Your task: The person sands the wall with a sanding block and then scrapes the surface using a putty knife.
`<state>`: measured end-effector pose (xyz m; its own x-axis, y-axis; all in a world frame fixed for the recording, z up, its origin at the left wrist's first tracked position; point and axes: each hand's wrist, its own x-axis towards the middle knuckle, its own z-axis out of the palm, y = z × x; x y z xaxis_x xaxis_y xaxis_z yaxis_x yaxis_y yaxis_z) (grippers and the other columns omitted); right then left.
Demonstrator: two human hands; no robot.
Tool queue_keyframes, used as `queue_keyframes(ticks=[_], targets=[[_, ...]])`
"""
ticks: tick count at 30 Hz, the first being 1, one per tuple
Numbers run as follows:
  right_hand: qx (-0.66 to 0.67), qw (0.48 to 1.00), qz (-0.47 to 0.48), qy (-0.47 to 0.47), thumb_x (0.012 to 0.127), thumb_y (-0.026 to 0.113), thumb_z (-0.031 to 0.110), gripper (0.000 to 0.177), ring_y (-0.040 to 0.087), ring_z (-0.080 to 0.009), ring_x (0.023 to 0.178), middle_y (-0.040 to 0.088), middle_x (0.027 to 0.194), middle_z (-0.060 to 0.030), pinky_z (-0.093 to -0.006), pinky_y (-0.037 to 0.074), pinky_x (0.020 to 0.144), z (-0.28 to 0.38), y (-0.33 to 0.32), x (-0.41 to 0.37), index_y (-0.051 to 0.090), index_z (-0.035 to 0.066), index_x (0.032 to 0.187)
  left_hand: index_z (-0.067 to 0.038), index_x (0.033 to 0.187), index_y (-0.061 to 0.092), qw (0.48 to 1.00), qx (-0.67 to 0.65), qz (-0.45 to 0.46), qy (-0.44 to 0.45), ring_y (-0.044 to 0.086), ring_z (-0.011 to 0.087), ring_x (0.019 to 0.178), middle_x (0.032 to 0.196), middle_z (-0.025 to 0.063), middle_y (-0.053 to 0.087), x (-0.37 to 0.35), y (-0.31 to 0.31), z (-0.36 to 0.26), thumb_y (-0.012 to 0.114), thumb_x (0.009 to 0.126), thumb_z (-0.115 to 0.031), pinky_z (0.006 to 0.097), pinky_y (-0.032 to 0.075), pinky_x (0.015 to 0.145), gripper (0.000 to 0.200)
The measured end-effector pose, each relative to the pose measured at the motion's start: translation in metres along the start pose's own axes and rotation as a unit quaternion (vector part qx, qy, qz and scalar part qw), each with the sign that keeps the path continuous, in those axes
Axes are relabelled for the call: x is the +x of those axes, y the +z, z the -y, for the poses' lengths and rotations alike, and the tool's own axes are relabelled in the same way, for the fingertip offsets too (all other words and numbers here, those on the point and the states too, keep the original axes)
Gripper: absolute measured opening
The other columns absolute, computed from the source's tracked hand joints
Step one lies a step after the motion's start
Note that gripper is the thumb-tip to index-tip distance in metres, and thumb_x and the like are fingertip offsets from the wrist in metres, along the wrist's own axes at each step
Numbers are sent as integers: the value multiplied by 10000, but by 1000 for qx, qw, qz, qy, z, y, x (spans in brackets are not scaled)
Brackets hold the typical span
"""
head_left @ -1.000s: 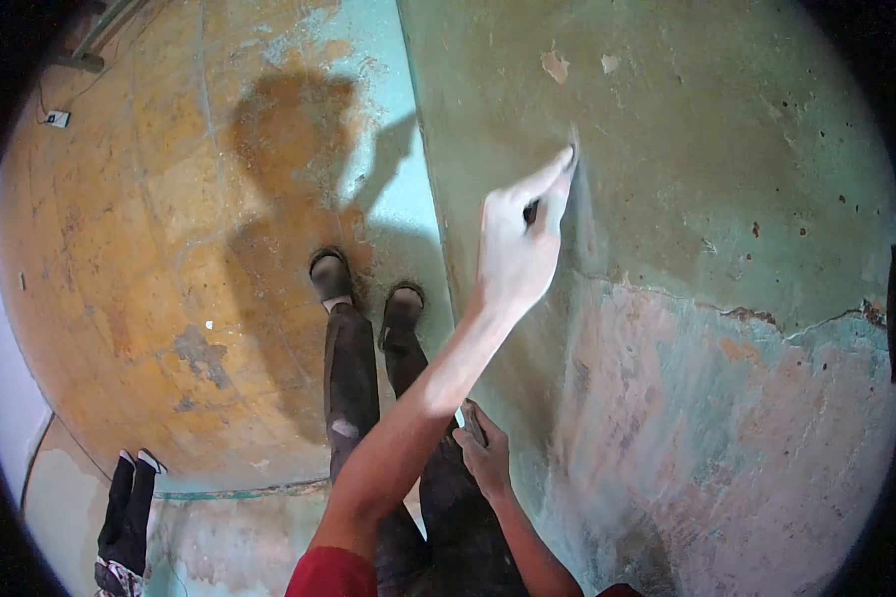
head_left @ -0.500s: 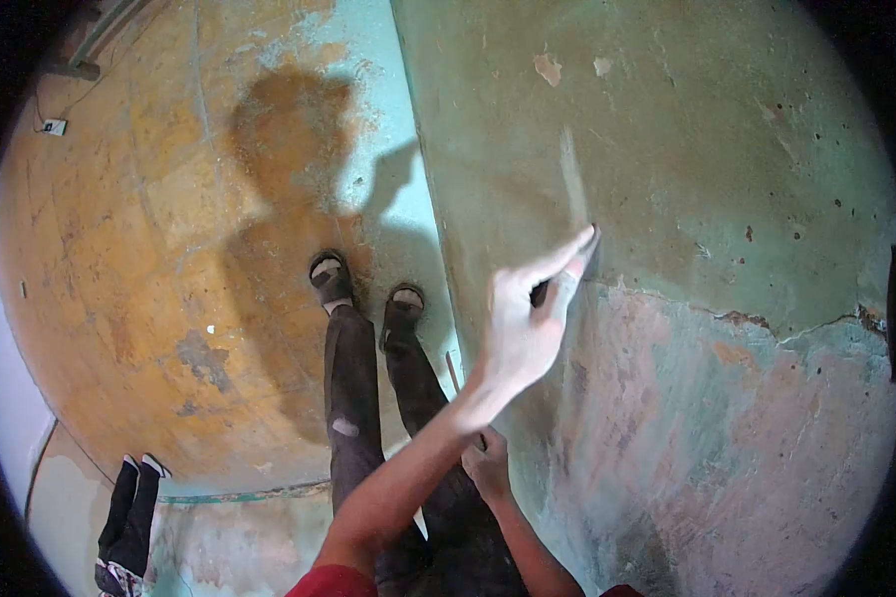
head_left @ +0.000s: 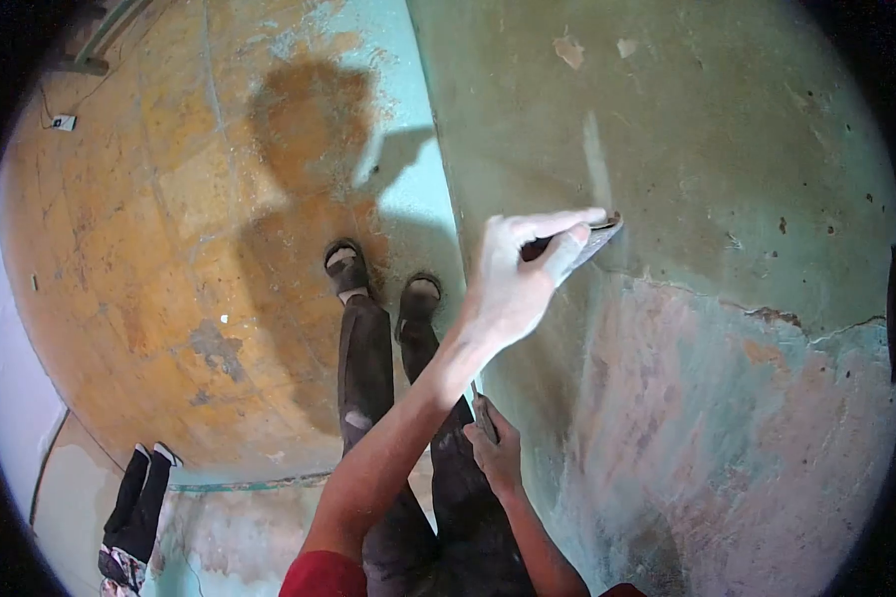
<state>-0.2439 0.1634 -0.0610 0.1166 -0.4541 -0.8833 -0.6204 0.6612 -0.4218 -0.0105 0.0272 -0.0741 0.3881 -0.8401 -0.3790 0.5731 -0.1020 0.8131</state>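
My left hand reaches across to the green wall, pinching a thin dark folded sheet that looks like sandpaper. The sheet is at the wall, just below a pale rubbed streak; whether it touches cannot be told. Lower down, near my thigh, my right hand is closed around a slim handled tool. Its thin end points up, and the fingers hide part of the handle.
The wall's lower part has bare, pinkish plaster below a ragged crack. My sandalled feet stand on a worn orange floor that carries my shadow. Another person's legs show at lower left. A small white box with a cord lies at upper left.
My left hand has tilted at the wrist, bringing the folded sheet into plainer sight. More of the tool in my right hand now shows. The whole view has shifted slightly.
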Motion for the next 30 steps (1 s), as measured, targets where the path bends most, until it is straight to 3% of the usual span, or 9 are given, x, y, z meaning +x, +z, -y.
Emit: queue_keyframes(ticks=[4,6,10,12,20,24,26,29,30], targets=[[16,999,6,49,874,634,169,567,552,-90,892,611,1009,-19,-233,452,813,-6,-1,-8,486,-75,1364,3,1262,624,996,-79,4,-41,450,8,646,906,-35,659,-21,20,7,578,988,-162,149,340,559,323],[11,1000,-7,24,870,635,176,577,558,-113,969,616,1081,-51,-246,439,874,-18,-4,-7,482,-78,1365,1,1300,594,978,-190,-84,-32,434,9,656,807,-66,584,-25,38,5,566,1001,-201,161,333,561,362],[-4,1000,-14,4,857,643,194,608,546,-159,1137,604,1244,-128,-278,392,1003,-13,-12,-6,470,-89,1366,-20,1348,554,989,27,-140,29,410,33,634,718,-46,492,-7,28,4,553,1006,-228,196,353,553,401],[8,1000,-19,6,853,649,202,616,550,-152,1117,610,1223,-120,-278,399,996,-10,-13,-5,471,-97,1360,-41,1363,543,986,68,-133,72,401,46,621,705,-29,489,-1,29,6,552,1003,-224,212,366,546,403],[-5,1000,-10,20,870,622,166,582,544,-142,1135,599,1241,-110,-278,406,990,-23,-14,-11,466,-103,1361,-63,1423,470,996,-52,-73,-12,526,47,571,791,24,615,-28,40,5,534,1000,-137,204,452,494,434],[-6,998,-7,54,869,626,167,586,547,-167,1164,596,1264,-143,-291,402,1006,-17,-15,-12,463,-102,1364,-21,1416,460,989,-53,-135,-19,549,58,564,804,48,634,-18,32,-7,622,946,-133,209,468,480,510],[5,998,-23,-50,853,602,94,462,345,5,472,428,660,87,-191,261,412,-30,-14,-8,561,-10,1301,7,1395,476,988,-58,-140,-24,558,61,562,806,47,637,-14,31,-12,664,917,-140,209,473,480,534],[18,999,-24,-41,871,618,114,443,341,6,469,428,662,92,-188,251,410,-36,-15,-8,564,-18,1291,37,1370,492,992,-7,-121,-41,578,56,578,818,49,649,-7,36,-11,664,917,-142,195,479,493,516],[18,999,-24,-42,871,618,114,443,341,6,469,428,662,92,-188,251,410,-30,-16,-10,564,-18,1291,46,1365,493,989,-1,-144,15,573,53,593,838,51,647,-3,40,-1,659,924,-147,195,474,506,509]])
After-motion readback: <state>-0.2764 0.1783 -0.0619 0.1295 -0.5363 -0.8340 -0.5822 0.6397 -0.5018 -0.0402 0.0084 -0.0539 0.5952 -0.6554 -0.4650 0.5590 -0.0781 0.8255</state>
